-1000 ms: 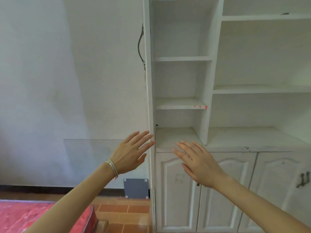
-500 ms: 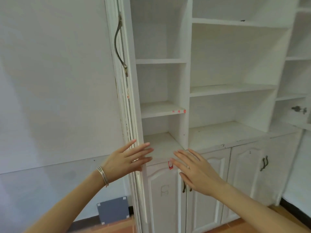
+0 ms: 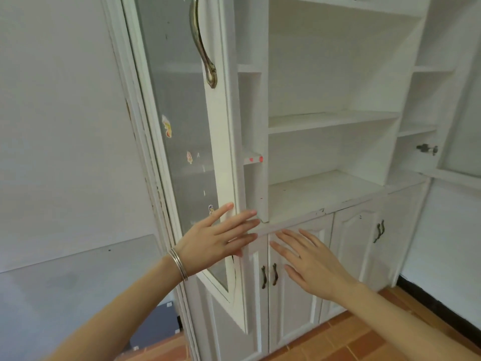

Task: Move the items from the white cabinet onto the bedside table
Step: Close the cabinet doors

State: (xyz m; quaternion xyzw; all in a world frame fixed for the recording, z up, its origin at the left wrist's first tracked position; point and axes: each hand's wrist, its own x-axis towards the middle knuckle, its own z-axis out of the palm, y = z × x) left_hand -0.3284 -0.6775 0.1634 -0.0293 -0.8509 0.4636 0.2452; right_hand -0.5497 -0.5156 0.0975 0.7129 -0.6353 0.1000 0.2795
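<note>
The white cabinet [image 3: 325, 194] fills the view, its open shelves bare of items. An open glass door [image 3: 182, 142] with a brass handle [image 3: 203, 48] and small stickers stands at the left. My left hand [image 3: 218, 238] is held flat with straight fingers in front of the door's lower right edge; whether it touches the door I cannot tell. My right hand [image 3: 309, 261] hovers with spread fingers in front of the lower cabinet doors [image 3: 294, 282] and holds nothing. No bedside table is in view.
Dark handles [image 3: 269, 276] sit on the lower doors, another pair [image 3: 378, 231] further right. A second open door with a latch [image 3: 426, 149] hangs at the right. A grey box [image 3: 153, 327] stands on the orange tiled floor [image 3: 351, 340] by the white wall.
The view has swung right and closer to the cabinet. The glass door now shows face-on at the left. Both hands stay flat and empty, now lower against the cabinet front.
</note>
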